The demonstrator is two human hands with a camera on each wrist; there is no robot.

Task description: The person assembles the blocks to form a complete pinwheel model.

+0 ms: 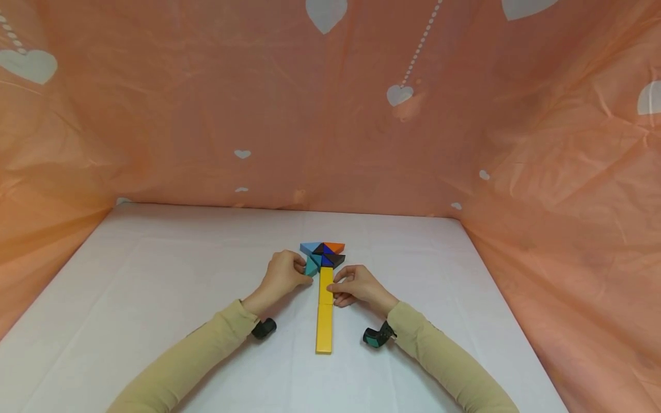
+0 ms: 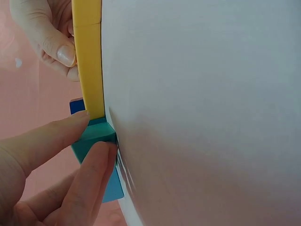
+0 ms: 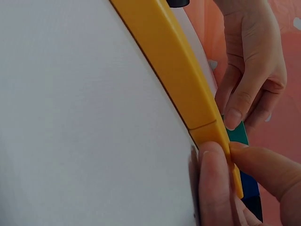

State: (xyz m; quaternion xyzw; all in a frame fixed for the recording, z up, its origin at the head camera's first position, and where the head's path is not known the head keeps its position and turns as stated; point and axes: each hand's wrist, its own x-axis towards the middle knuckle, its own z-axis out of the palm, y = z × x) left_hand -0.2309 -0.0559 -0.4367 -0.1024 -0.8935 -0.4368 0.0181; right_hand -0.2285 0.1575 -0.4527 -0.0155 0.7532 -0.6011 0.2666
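My left hand (image 1: 285, 272) pinches a teal triangular block (image 1: 310, 268) between thumb and fingers at the left of a flat cluster of blocks. In the left wrist view, the same teal block (image 2: 95, 135) sits against the end of a yellow bar. My right hand (image 1: 363, 285) holds the upper yellow bar (image 1: 326, 279) by its right side, thumb on its edge. A second yellow bar (image 1: 324, 330) lies end to end below it. Above the bars are a light blue triangle (image 1: 309, 247), an orange triangle (image 1: 335, 247), dark blue triangles and dark brown ones.
The blocks lie on a white-covered table (image 1: 181, 275). An orange curtain (image 1: 289, 115) with white hearts hangs behind and at both sides. Black wrist devices, one left (image 1: 264, 328) and one right (image 1: 378, 336), sit below the sleeves.
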